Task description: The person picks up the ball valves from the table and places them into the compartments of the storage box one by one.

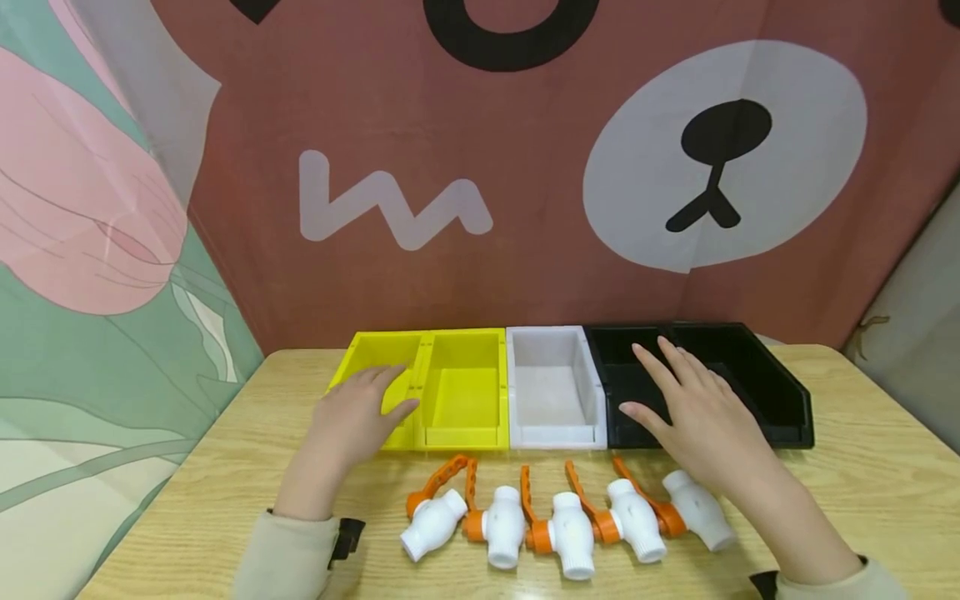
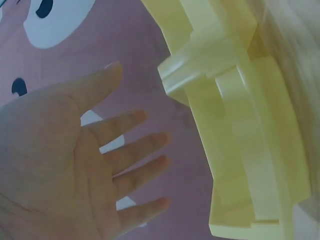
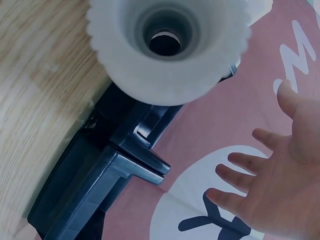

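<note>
white bin [image 1: 557, 437]: smooth plastic, low sheen
yellow bins [image 1: 465, 437], left of white bin: smooth plastic, glossy rims
black bins [image 1: 780, 392], right of white bin: smooth plastic, glossy edges
valve bodies [image 1: 572, 533], in front of white bin: white plastic, smooth, ends ribbed
orange handles [image 1: 446, 474], in front of white bin: matt plastic
table [image 1: 885, 483], under white bin: wood-grained, smooth, faint sheen
backdrop [image 1: 390, 292], behind white bin: matt cloth, lightly creased

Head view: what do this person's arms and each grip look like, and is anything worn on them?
The left grip and right grip are bare, ungloved human hands. The left sleeve and right sleeve are pale beige. A small black piece shows at the left cuff, another at the right.
</note>
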Available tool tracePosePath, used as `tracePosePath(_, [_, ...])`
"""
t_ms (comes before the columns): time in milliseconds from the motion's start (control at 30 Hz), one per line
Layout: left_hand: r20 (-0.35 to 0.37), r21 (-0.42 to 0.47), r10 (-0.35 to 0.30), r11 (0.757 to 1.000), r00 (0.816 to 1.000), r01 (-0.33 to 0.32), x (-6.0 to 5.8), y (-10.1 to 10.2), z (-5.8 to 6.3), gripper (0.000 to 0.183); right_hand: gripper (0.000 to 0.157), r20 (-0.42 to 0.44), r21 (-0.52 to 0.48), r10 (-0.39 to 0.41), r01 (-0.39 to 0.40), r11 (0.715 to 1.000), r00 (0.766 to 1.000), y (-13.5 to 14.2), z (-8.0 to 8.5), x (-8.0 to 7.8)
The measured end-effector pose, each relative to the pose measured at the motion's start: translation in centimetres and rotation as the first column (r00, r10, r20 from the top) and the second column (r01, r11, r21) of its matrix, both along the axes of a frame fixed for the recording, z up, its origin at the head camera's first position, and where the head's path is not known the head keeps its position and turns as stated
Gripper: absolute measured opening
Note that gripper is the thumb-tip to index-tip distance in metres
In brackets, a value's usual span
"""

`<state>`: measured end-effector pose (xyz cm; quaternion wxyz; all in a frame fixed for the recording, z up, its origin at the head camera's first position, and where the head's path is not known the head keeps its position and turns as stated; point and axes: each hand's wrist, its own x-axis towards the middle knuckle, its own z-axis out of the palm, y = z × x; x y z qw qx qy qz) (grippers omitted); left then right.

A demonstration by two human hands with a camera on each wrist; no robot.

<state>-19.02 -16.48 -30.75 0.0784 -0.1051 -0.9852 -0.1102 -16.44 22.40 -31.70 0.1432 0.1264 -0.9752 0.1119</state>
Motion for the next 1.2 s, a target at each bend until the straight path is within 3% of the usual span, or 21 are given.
tracePosePath(167, [0.103, 0.035, -0.003, 0.999, 0.995, -0.001, 0.0, -1.0, 0.0, 0.054, 0.079, -0.003, -0.002, 0.012, -0.012, 1.000, 1.000, 0.0, 0.2, 0.0])
tracePosePath(467, [0.255, 0.060, -0.013, 0.998, 0.967, -0.002, -0.4, -1.6, -0.2, 0.049, 0.074, 0.011, -0.021, 0.001, -0.001, 1.000, 1.000, 0.0, 0.9, 0.3])
tracePosePath(933, [0.295, 0.084, -0.070, 0.995, 0.953, 0.047, -1.2, -2.1, -1.7, 0.021, 0.073, 0.113, -0.065, -0.006, 0.013, 0.998, 0.994, -0.2, 1.6, 0.9])
tracePosePath(1200, [0.286, 0.092, -0.066, 0.995, 0.956, 0.041, -1.6, -2.4, -2.0, 0.017, 0.061, 0.118, -0.093, 0.090, -0.079, 0.992, 0.989, 0.7, 2.5, 1.1])
